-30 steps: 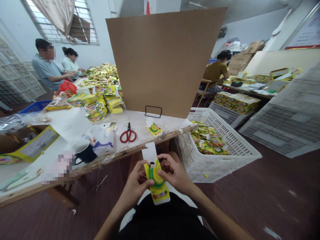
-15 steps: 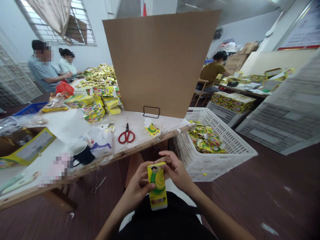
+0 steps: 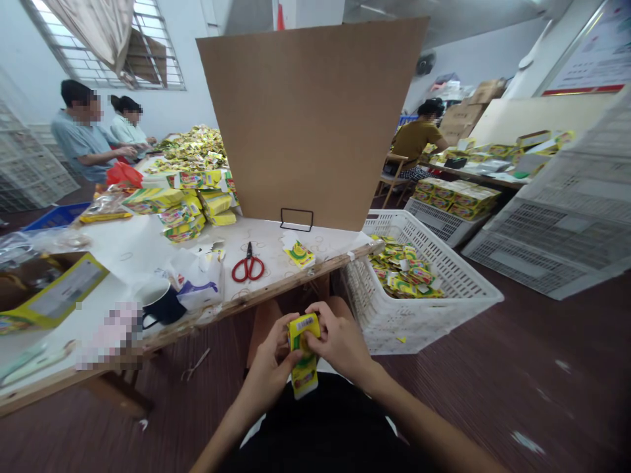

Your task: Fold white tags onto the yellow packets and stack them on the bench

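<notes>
A small yellow and green printed packet [image 3: 303, 358] is held upright over my lap, its top part folded down toward me. My left hand [image 3: 269, 368] grips its left side, thumb on the front. My right hand [image 3: 340, 341] pinches the folded top edge from the right. Both hands are closed on it, just below the front edge of the wooden table [image 3: 148, 243].
Red scissors [image 3: 248, 267], a loose packet [image 3: 298, 252], a dark mug [image 3: 162, 303] and stacked packets [image 3: 187, 203] lie on the table. A cardboard sheet [image 3: 310, 125] stands behind. A white basket [image 3: 424, 309] of packets sits at right. Other people work at left and back right.
The packet's white top flap has been folded down, making the packet shorter. Both hands stayed on it, my right hand moving onto the fold. The view drifted slightly.
</notes>
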The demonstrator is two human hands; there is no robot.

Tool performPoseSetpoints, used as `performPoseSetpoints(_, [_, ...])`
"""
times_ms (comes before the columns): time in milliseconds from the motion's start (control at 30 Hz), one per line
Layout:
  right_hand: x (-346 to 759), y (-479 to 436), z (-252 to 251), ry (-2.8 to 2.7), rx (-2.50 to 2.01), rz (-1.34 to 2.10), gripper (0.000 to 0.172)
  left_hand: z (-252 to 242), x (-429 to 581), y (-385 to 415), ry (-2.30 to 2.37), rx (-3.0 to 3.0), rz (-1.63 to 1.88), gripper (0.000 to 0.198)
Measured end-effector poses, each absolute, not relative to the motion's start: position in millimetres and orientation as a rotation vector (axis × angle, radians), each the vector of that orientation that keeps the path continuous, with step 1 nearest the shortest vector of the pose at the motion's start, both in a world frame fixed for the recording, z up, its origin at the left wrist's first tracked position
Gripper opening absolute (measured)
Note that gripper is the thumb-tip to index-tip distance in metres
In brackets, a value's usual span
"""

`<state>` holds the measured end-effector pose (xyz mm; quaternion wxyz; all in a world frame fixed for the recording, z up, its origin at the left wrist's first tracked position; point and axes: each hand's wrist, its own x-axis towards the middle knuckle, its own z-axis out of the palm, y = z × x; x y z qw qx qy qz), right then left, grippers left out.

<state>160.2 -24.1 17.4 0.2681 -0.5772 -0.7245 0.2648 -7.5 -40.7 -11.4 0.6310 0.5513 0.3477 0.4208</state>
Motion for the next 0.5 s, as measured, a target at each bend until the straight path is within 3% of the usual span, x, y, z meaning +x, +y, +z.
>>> performPoseSetpoints(267, [160,-18,21,-1.97,-1.559,0.836,0.036,-8,-10,-39,0.822,1.25,0.971,0.05])
performPoseSetpoints(500, [172,-10,9,-1.676,-1.15,1.22,0.024,-5,-15,-37,0.733,1.111,0.992,0.047])
